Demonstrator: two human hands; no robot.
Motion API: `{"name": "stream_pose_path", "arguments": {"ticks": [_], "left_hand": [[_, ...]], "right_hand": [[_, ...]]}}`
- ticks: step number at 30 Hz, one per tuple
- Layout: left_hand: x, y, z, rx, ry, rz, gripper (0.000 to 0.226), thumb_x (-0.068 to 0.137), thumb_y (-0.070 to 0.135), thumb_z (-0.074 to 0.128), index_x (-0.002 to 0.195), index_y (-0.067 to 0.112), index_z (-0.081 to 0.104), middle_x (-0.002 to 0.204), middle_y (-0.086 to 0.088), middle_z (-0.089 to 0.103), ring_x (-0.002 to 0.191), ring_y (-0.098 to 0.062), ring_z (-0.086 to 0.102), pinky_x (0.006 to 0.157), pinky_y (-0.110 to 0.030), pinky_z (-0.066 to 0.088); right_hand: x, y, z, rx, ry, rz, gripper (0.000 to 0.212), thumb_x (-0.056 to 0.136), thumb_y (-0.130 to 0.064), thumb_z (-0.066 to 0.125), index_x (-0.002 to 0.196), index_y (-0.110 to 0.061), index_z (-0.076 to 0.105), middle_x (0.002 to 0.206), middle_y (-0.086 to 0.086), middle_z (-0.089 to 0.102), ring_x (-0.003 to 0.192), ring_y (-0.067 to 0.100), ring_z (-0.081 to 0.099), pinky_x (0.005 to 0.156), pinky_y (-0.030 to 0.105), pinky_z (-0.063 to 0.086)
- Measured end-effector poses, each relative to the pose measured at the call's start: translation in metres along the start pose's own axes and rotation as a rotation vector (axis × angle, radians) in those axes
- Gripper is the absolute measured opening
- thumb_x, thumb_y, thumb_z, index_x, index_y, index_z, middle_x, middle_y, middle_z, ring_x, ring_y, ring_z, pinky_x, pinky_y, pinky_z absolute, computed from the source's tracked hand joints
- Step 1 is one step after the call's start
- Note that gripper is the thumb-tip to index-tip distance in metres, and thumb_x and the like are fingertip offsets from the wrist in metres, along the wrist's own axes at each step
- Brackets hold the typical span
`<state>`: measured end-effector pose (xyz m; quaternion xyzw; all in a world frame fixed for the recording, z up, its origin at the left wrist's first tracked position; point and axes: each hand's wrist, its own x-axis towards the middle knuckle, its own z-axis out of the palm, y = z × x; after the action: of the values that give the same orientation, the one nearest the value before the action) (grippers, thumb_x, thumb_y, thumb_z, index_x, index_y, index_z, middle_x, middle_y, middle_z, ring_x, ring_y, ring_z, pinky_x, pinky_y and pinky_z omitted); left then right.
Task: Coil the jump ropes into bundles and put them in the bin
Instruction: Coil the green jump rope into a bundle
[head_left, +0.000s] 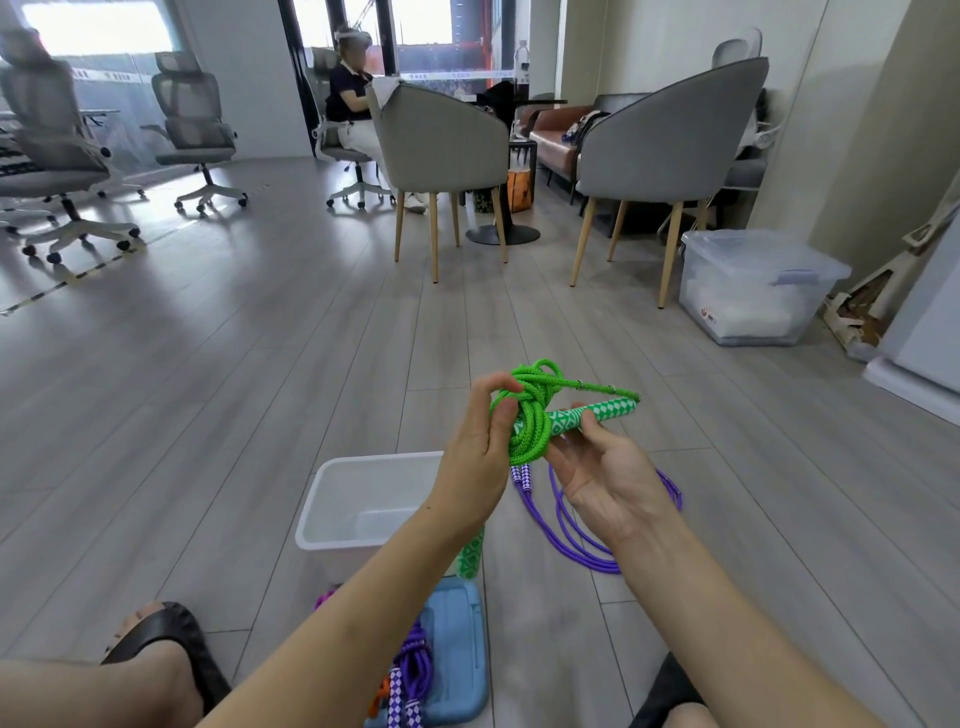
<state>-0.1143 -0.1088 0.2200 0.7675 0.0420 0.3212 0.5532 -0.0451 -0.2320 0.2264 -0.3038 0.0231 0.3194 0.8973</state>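
Floorboards hold one white bin (332, 512), two purple ropes (576, 540).

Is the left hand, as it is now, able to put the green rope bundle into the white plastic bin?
Probably yes. The left hand grips the green rope bundle right above the white plastic bin, whose open top is uncovered; only the right hand also holds a handle.

We see two grey armchairs (447, 140) on the wood floor (260, 338), a lidded clear storage box (753, 286), office chairs (195, 130) beyond.
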Motion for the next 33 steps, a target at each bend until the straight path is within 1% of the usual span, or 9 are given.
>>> {"name": "stream_pose_path", "arguments": {"ticks": [3,7,12,16,18,21,25,30,33], "left_hand": [[-0.001,0.0,0.001,-0.028,0.023,0.041,0.02,0.105,0.034,0.039,0.102,0.037,0.058,0.1,0.006,0.062,0.092,-0.022,0.059,0.083,-0.052,0.051],[-0.005,0.0,0.007,-0.052,0.035,0.048,0.021,0.104,0.039,0.037,0.105,0.035,0.057,0.103,0.0,0.059,0.093,-0.03,0.057,0.084,-0.063,0.05],[-0.011,0.003,0.011,-0.074,0.088,0.051,0.022,0.106,0.029,0.034,0.104,0.038,0.054,0.101,0.002,0.056,0.092,-0.024,0.056,0.083,-0.055,0.049],[-0.011,0.006,0.013,-0.106,0.108,0.042,0.024,0.107,0.023,0.033,0.104,0.033,0.055,0.099,0.001,0.057,0.089,-0.02,0.055,0.077,-0.037,0.047],[-0.012,0.011,0.015,-0.148,0.092,0.01,0.027,0.108,0.017,0.033,0.103,0.03,0.056,0.097,-0.001,0.057,0.085,-0.016,0.054,0.073,-0.029,0.045],[-0.01,0.02,0.015,-0.263,0.138,-0.108,0.029,0.11,0.009,0.033,0.1,0.022,0.056,0.085,0.005,0.058,0.071,-0.007,0.052,0.063,-0.019,0.042],[-0.007,0.027,0.011,-0.418,0.158,-0.228,0.024,0.11,0.011,0.034,0.102,0.016,0.055,0.078,0.005,0.06,0.063,-0.008,0.05,0.055,-0.024,0.039],[-0.008,0.025,0.005,-0.375,0.107,-0.196,0.02,0.11,0.014,0.037,0.101,0.02,0.054,0.079,0.007,0.058,0.064,-0.011,0.045,0.058,-0.028,0.036],[-0.004,0.025,-0.001,-0.311,0.073,-0.15,0.018,0.11,0.012,0.038,0.102,0.02,0.051,0.076,0.01,0.054,0.064,-0.008,0.043,0.057,-0.027,0.036]], "right_hand": [[-0.004,0.001,0.005,0.115,0.012,0.035,0.025,0.11,-0.012,0.043,0.096,0.0,0.06,0.088,0.021,0.07,0.079,0.029,0.075,0.065,0.041,0.065],[-0.01,0.003,0.009,0.203,0.041,0.064,0.029,0.11,-0.012,0.042,0.094,0.003,0.061,0.079,0.02,0.072,0.071,0.027,0.076,0.06,0.038,0.065],[-0.012,0.007,0.011,0.269,0.061,0.122,0.026,0.109,-0.013,0.044,0.103,0.005,0.062,0.093,0.021,0.071,0.103,0.03,0.068,0.063,0.042,0.065],[-0.007,0.012,0.009,0.291,0.044,0.134,0.025,0.109,-0.015,0.045,0.119,0.003,0.059,0.111,0.021,0.067,0.132,0.03,0.059,0.072,0.043,0.065],[-0.006,0.015,0.008,0.277,0.006,0.082,0.03,0.11,-0.015,0.043,0.127,0.005,0.057,0.117,0.022,0.066,0.138,0.032,0.054,0.077,0.043,0.064],[-0.008,0.016,0.006,0.203,-0.034,-0.026,0.038,0.11,-0.014,0.041,0.135,0.011,0.053,0.127,0.028,0.065,0.126,0.036,0.063,0.078,0.043,0.065],[-0.007,0.013,0.005,0.146,-0.067,-0.094,0.038,0.109,-0.012,0.043,0.137,0.011,0.052,0.135,0.029,0.062,0.126,0.037,0.063,0.092,0.048,0.061],[-0.006,0.014,0.007,0.128,-0.038,-0.106,0.031,0.108,-0.011,0.046,0.131,0.005,0.057,0.126,0.026,0.066,0.115,0.033,0.068,0.083,0.043,0.064],[-0.005,-0.002,0.008,-0.04,-0.028,-0.143,0.019,0.103,-0.01,0.055,0.121,-0.003,0.06,0.104,0.017,0.074,0.097,0.029,0.074,0.076,0.039,0.064]]}}
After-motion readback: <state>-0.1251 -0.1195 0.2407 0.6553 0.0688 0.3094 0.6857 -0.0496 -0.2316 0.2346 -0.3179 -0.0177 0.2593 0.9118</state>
